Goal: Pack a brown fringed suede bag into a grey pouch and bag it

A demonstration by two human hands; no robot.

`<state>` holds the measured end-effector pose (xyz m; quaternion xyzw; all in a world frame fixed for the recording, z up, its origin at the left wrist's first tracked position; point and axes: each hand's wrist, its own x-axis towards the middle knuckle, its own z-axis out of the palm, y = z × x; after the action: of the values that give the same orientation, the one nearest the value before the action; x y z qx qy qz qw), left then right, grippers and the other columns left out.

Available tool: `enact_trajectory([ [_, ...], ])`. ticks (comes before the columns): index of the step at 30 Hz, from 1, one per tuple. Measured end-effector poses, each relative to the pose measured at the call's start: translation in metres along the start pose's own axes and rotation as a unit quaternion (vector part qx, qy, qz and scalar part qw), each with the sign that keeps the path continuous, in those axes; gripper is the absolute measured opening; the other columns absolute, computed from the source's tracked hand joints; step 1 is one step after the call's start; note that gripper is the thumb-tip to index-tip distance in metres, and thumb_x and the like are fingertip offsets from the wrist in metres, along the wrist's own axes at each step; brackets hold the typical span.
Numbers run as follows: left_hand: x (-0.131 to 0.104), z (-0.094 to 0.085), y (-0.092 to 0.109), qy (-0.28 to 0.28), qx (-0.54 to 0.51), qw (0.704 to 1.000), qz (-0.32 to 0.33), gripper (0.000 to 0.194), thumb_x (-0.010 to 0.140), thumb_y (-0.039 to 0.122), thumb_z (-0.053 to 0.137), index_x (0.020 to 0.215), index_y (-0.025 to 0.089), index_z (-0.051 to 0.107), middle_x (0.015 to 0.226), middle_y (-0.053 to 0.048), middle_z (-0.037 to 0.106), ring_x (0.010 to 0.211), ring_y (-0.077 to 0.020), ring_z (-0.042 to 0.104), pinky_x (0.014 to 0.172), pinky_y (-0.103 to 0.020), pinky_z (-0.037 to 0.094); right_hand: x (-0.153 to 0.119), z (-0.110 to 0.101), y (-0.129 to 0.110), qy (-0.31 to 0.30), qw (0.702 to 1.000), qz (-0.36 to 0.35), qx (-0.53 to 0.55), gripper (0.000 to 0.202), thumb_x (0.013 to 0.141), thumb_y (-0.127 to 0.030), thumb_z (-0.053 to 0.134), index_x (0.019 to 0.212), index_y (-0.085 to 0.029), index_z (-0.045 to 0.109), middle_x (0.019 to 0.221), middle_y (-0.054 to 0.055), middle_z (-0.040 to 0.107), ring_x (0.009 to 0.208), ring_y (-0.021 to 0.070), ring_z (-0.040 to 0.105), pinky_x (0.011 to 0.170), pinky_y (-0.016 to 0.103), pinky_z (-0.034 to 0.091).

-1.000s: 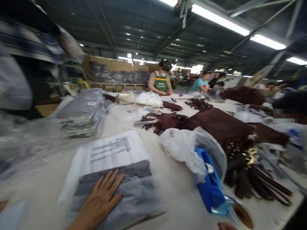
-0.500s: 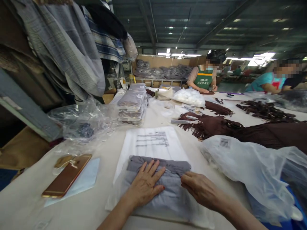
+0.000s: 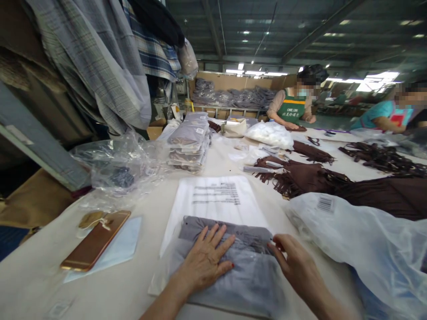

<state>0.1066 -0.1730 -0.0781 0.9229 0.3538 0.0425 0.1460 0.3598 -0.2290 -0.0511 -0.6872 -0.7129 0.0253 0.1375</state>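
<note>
Grey folded cloth [image 3: 230, 271] lay inside a clear plastic bag [image 3: 213, 204] on the near part of the white table [image 3: 126, 289], straight in front of the person. Going from the left, a phone [image 3: 95, 246] rested face down on a pale blue sheet, with crumpled clear wrapping [image 3: 116, 169] behind it and a stack of bagged grey cloth [image 3: 189, 142] further back. The left hand [image 3: 205, 262] lay flat on the cloth with fingers spread, probably to press it down and keep the bag from slipping. The right hand [image 3: 296, 264] sat at the cloth's right edge, fingers curled at the bag; whether it pinched the film could not be told. The bag's printed flap lay empty beyond the cloth. To the right, a big white plastic bag [image 3: 360, 244] covered whatever was beneath it, and brown fringed cloth [image 3: 300, 178] ran out of view
</note>
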Motion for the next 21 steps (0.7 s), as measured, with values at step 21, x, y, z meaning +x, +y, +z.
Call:
enact_trajectory([
  [21, -0.053, -0.003, -0.069, 0.017, 0.019, 0.988, -0.155, 0.043, 0.094, 0.032, 0.034, 0.137, 0.031, 0.033, 0.147, -0.004, 0.023, 0.136, -0.0242, 0.023, 0.107, -0.057, 0.020, -0.073, 0.040, -0.029, 0.259, 0.944, -0.195, -0.054, 0.050, 0.091, -0.030, 0.040, 0.139, -0.017, 0.034, 0.130, 0.013, 0.053, 0.118, 0.0216, 0.051, 0.092, 0.033, 0.046],
])
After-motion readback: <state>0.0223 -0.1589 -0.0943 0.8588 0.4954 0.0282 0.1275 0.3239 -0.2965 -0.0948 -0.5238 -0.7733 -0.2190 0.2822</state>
